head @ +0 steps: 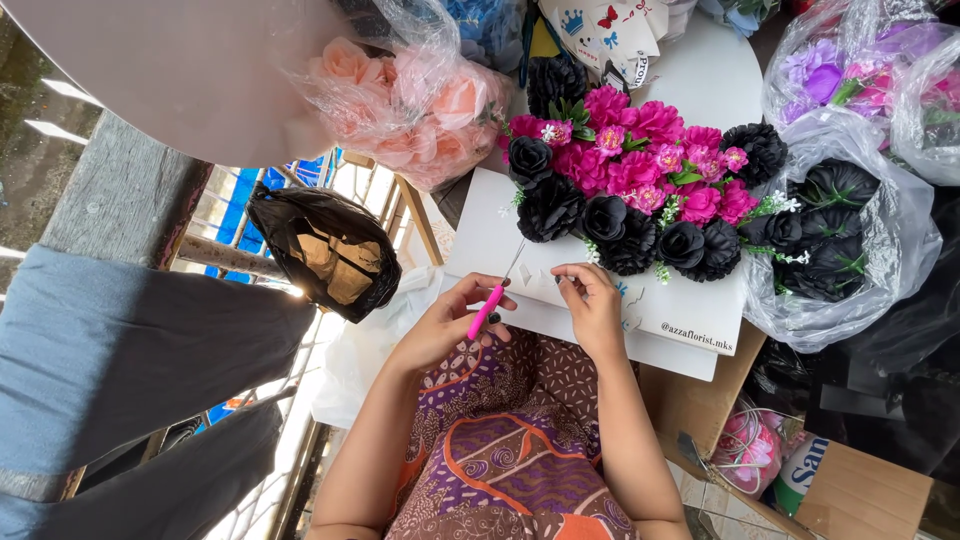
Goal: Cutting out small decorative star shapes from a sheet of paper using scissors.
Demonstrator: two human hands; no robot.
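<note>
A big white board [690, 300] is lying across the person's lap, stretching from the middle of the scene out to the right, and it is carrying the flower arrangement [640, 195] along its far edge. That arrangement is showing bright pink blooms in the centre with black roses [560, 205] wrapping around its left and near sides.

To the right, a clear plastic bag [850, 235] is sitting just beside the board, stuffed with more black flowers. Further off on the right, another clear bag of purple flowers [840, 70] is resting near the top corner. On the far left, a bag of peach roses [410, 105] is bulging against the board's corner. Below it, a black plastic bag [325, 250] is hanging well apart from the hands, catching the light.

Near right, a brown cardboard box [700, 400] is poking out under the board.

Now the hands. The left hand [445, 325] is clenching around a pair of pink-handled scissors [492, 302], fingers wrapped on the handles, the thin blades pointing up and away toward the black roses, over the board's near left part. The right hand [592, 305] is resting on the board just beside it, fingertips pinching something small and pale; what that is, I cannot tell. The two hands are working close together, not touching.
</note>
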